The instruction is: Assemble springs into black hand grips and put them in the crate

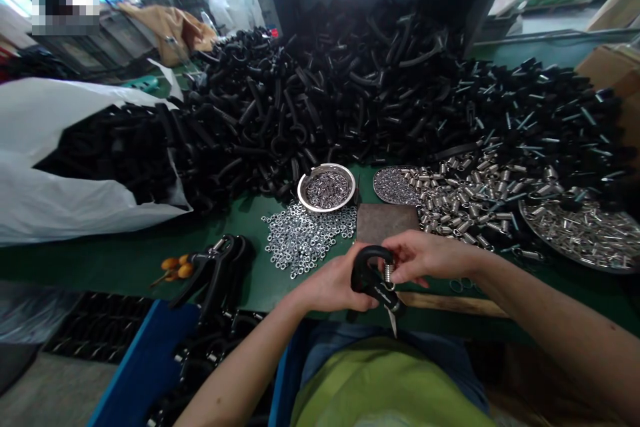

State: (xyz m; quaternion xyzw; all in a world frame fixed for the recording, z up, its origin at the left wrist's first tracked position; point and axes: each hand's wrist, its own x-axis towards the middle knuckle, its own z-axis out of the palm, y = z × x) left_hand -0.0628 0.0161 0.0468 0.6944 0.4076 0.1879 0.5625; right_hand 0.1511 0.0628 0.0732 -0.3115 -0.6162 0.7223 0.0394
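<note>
My left hand [333, 285] is wrapped around a black hand grip strengthener [373, 280] with a hooked top and white lettering. A silver coil spring [389, 273] sits beneath the hook, and my right hand [423, 255] pinches at it with thumb and fingers. Below the strengthener a thin pointed metal piece [393, 323] sticks out; what it belongs to I cannot tell. Just beyond my hands lies a flat metal block [387, 221]. A wooden strip [453, 304] lies along the table edge under my right forearm.
Loose nuts [303, 240] lie by a metal bowl [301, 195] of small pins. Springs [463, 203] and a tray [590, 265] of metal parts are right. Black handles [300, 100] heap up behind. Finished-looking strengtheners [220, 273], orange fruit [177, 268] and a blue crate [145, 360] are left.
</note>
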